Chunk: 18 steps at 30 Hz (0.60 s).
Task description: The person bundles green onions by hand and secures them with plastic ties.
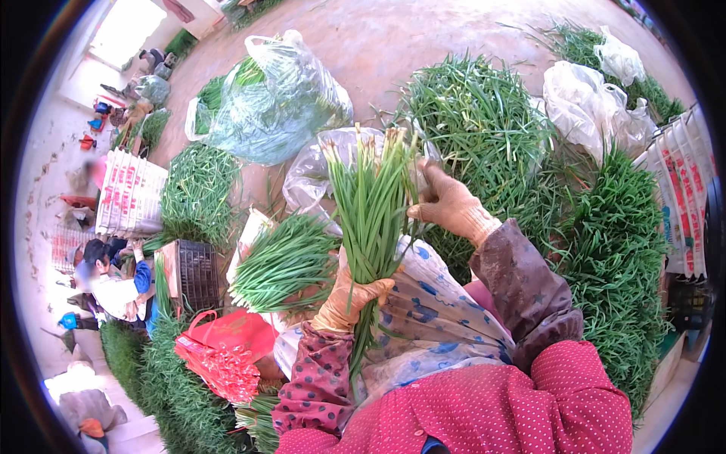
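Observation:
My left hand (353, 299), in a tan glove, is closed around the lower part of a bunch of green garlic chives (371, 221), held with the pale cut ends up. My right hand (451, 201), in a knitted glove, is at the bunch's upper right side with thumb and fingers apart; whether it pinches any stalks cannot be told. A blue-patterned apron (437, 309) covers my lap under the bunch. Left of it lies a pile of neatly aligned chives (286, 261). Red ties (227, 369) lie by a red bag (238, 335) at the lower left.
A large plastic bag of greens (278, 105) stands ahead. A loose heap of chives (476, 113) is at the upper right, with upright greens (615, 267) at the right. A black crate (195, 275) and a co-worker (116, 289) are on the left. White baskets (683, 187) stand far right.

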Tool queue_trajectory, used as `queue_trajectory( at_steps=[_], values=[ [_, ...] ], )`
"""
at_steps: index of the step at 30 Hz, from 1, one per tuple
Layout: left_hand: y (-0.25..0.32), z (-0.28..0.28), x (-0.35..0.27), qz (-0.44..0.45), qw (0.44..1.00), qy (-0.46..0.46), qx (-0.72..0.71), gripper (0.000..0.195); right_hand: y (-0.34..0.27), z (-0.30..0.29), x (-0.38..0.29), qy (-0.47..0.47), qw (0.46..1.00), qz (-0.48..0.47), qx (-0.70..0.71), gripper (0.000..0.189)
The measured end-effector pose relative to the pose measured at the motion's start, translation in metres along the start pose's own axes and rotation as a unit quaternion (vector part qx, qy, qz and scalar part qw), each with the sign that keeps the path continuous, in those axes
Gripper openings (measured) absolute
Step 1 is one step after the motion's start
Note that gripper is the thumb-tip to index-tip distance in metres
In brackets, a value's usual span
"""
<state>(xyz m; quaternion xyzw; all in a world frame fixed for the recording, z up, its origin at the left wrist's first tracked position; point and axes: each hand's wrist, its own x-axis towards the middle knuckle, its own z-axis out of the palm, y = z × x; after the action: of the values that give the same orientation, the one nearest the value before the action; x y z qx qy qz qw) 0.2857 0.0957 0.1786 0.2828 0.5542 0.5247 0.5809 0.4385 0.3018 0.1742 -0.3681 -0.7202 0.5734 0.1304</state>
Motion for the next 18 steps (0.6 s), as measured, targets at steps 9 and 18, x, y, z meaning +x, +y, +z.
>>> queue_trajectory(
  at_steps=[9,18],
  values=[
    [-0.017,-0.014,-0.018,-0.072,0.996,0.004,0.057,0.043,0.057,-0.013,0.006,0.196,0.894,-0.010,0.403,0.009],
    [-0.010,-0.003,-0.024,-0.114,0.991,-0.050,-0.043,0.065,0.106,-0.106,0.007,0.375,0.645,-0.124,0.655,0.004]
  ],
)
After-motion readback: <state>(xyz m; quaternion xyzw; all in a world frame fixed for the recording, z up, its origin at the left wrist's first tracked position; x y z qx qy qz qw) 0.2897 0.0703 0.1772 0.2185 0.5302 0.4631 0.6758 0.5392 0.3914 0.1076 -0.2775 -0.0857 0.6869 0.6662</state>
